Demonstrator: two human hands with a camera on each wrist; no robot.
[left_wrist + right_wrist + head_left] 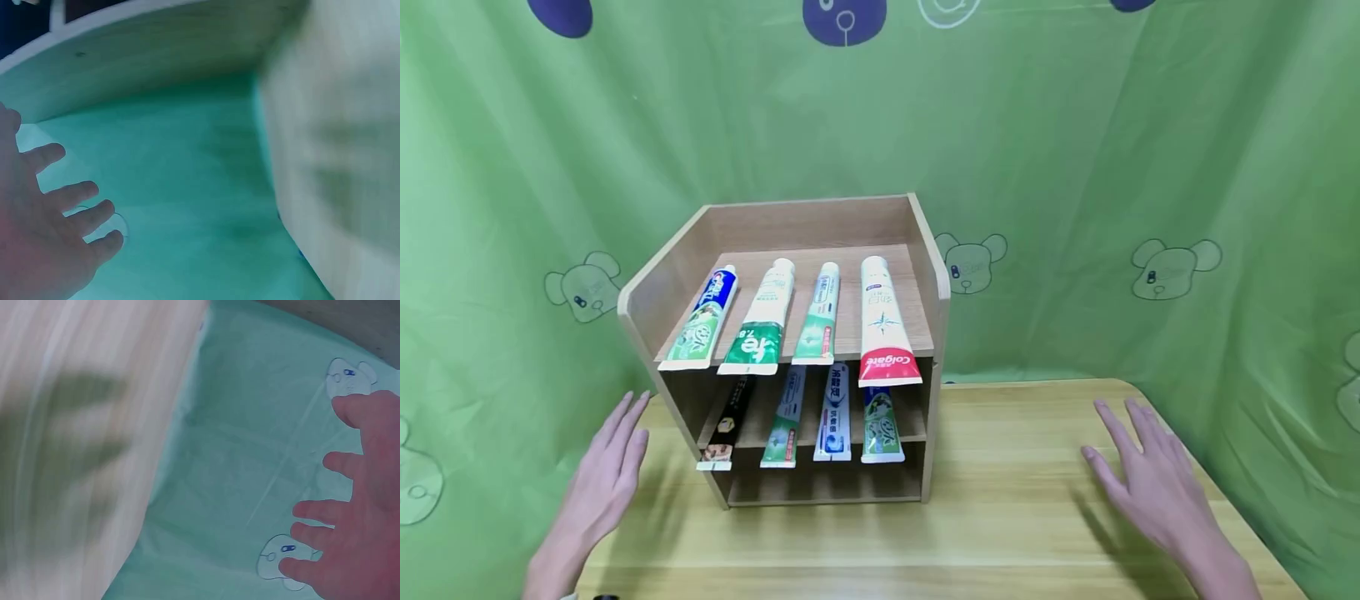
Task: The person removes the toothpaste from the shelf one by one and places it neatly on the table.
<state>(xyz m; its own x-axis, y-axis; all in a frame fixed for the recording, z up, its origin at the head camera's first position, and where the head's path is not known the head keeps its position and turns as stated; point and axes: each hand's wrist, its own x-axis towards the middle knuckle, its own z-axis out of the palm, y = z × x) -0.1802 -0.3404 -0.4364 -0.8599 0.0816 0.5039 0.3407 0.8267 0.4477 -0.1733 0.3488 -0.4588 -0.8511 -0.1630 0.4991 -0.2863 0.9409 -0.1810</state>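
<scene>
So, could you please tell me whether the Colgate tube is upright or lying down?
Lying down: the Colgate tube stretches back along the top shelf, its flat red end jutting out in front.

A green cloth (1052, 167) hangs behind and along both sides of a pale wooden table (1015, 467), filling the whole upper background with soft vertical folds and creases. It is printed with bear heads: a light, outlined one (1176, 271) near the right, others at about the same height, and solid purple shapes (845, 21) cut off by the top edge. The table top shows straight light-and-dark grain, and its far right corner is rounded. Light is bright and diffuse, leaving soft shadows on the wood. In both wrist views the cloth looks bluer and the table is blurred.
</scene>
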